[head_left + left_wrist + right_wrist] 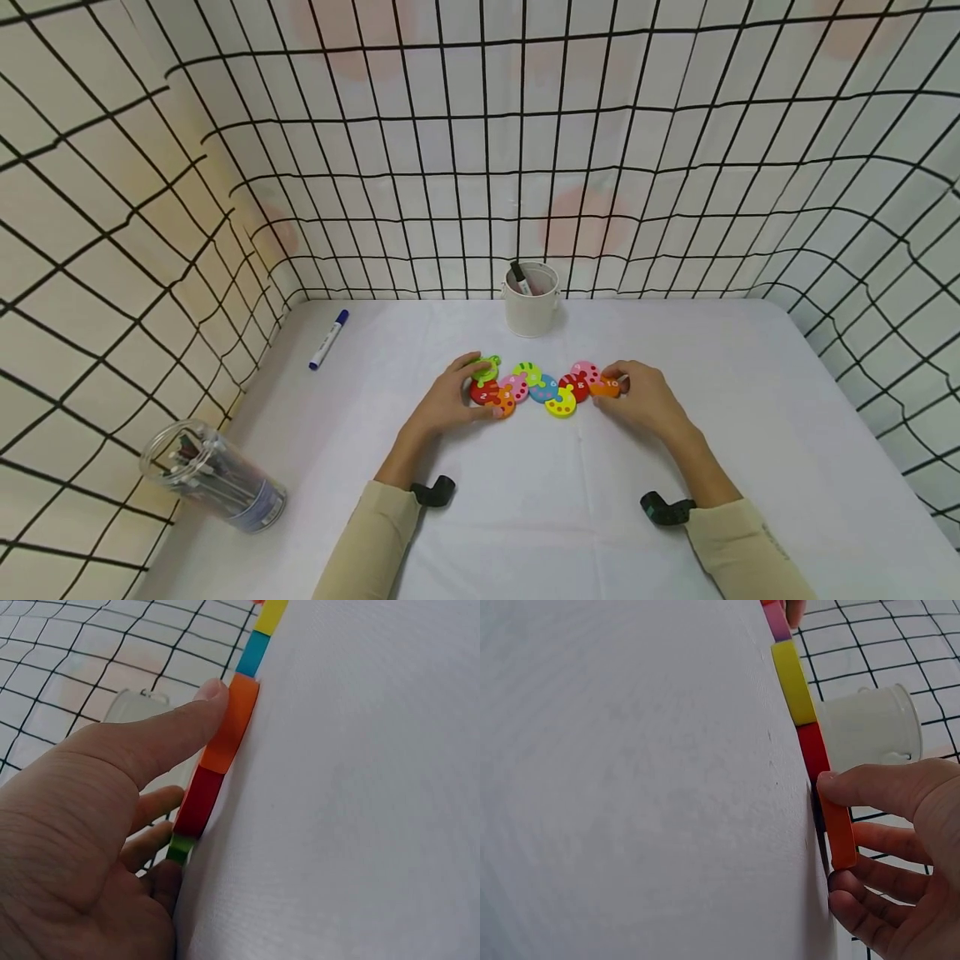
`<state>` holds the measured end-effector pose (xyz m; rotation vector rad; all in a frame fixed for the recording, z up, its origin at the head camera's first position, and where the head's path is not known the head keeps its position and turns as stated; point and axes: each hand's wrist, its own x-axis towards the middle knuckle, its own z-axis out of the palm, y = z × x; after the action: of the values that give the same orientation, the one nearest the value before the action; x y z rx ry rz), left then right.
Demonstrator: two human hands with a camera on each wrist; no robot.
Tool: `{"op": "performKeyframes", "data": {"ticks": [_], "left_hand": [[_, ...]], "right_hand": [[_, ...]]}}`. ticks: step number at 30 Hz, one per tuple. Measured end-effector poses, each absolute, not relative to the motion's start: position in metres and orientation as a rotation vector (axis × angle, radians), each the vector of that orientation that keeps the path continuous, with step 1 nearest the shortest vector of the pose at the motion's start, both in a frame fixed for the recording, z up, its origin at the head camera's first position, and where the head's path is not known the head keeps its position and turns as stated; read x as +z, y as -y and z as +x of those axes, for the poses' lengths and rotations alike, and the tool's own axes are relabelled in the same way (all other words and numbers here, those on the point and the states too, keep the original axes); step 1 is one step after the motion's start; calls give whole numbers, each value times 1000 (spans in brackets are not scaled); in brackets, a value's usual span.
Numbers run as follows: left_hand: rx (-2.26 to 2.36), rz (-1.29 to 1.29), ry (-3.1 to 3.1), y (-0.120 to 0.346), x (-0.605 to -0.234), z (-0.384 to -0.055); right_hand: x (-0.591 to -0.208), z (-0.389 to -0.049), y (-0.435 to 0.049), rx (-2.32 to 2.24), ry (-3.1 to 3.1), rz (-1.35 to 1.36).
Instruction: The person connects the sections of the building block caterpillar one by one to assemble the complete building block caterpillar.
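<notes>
A row of colourful, rounded number puzzle pieces (543,388) lies joined in a wavy chain on the white table. At its left end, my left hand (442,402) holds the pieces between thumb and fingers. The thumb meets the edge of an orange piece (231,727), while the fingers reach around by the red piece (199,801) and the green piece (486,369). My right hand (648,400) pinches the orange piece numbered 10 (840,832) at the right end, beside a red piece (813,750). Fingers partly cover both ends.
Behind the chain stands a white bucket (531,312) with a black-capped marker (521,279) in it. A blue-capped marker (328,340) lies at the back left. On the left, a clear jar (225,483) holds several pens. Black wire mesh (487,175) surrounds the table's back and sides.
</notes>
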<state>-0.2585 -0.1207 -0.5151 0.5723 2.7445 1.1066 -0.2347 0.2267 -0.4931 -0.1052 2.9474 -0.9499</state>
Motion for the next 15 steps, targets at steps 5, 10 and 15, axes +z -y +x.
{"op": "performKeyframes", "data": {"ticks": [5, 10, 15], "left_hand": [[1143, 568, -2757, 120, -514, -257], [1139, 560, -2766, 120, -513, -257], [1144, 540, -2762, 121, -511, -259]], "right_hand": [[-492, -232, -227, -950, -2956, -112], [-493, -232, -228, -954, -2970, -143], [-495, -233, -230, -988, -2958, -163]]}}
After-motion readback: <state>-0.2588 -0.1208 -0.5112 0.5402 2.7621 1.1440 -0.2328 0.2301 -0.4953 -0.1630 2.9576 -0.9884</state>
